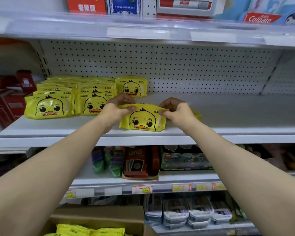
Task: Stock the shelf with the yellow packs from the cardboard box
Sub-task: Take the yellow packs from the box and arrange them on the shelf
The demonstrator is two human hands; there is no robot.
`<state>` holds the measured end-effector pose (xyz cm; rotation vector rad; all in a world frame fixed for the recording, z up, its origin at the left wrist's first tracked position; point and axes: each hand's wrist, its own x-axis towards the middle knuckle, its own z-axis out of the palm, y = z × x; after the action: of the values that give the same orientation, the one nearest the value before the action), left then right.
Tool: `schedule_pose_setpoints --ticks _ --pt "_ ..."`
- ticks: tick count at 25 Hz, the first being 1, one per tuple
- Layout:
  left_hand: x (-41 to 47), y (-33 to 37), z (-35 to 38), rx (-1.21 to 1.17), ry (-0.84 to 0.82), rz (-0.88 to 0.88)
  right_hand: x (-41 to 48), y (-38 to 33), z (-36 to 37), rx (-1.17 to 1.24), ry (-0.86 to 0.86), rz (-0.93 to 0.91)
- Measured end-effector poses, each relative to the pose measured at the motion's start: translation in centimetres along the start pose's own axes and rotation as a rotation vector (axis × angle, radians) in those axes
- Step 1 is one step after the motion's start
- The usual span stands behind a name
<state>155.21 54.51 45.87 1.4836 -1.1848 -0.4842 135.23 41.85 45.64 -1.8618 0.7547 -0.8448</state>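
A yellow duck-face pack [143,120] stands upright at the front of the white shelf [228,114]. My left hand [118,108] pinches its top left edge and my right hand [174,110] pinches its top right edge. A bit of another yellow pack [197,114] shows behind my right hand. Two rows of the same yellow packs [71,97] stand at the shelf's left, and one more pack [131,86] stands farther back. The cardboard box [99,217] sits low in view with more yellow packs [89,229] inside.
Red boxes [8,97] stand left of the yellow rows. The shelf above holds toothpaste boxes [262,16]. The shelf below carries card game packs [136,160] and a toy box [186,159]. Wrapped packs [187,213] fill the lowest shelf. A pegboard wall [177,68] backs the shelf.
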Motion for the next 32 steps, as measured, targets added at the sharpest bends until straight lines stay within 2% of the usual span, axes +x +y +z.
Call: schedule_pose_setpoints --ticks 6,10,16,20,23,25,27,29,32 --pt "-0.7 0.4 -0.6 0.058 -0.038 0.010 -1.3 -0.2 -0.2 -0.066 -0.039 -0.031" --pt "-0.4 1.2 -1.7 0.180 -0.116 -0.056 -1.1 -0.7 -1.1 -0.129 -0.011 -0.010" --pt "0.6 1.9 -3.0 0.392 -0.222 -0.138 -0.9 -0.7 -0.2 -0.054 -0.013 -0.025" --pt "1.9 3.7 -2.7 0.511 -0.368 -0.093 -0.3 -0.9 0.1 0.017 0.016 -0.055" --pt "3.6 5.5 -1.1 0.806 -0.561 -0.073 0.7 -1.3 0.4 0.049 0.006 -0.078" --pt "5.1 6.1 0.0 1.014 -0.596 -0.025 1.3 -1.6 0.5 0.058 0.002 -0.098" --pt "6.9 6.4 0.2 1.047 -0.584 -0.012 2.4 -1.8 -0.2 0.052 0.016 -0.107" --pt "8.8 6.6 -0.4 1.032 -0.566 -0.015 3.7 -2.0 -1.5 -0.012 0.026 -0.091" --pt "12.4 6.2 -1.0 1.066 -0.494 -0.004 5.8 -1.8 -4.2 -0.381 0.033 -0.022"
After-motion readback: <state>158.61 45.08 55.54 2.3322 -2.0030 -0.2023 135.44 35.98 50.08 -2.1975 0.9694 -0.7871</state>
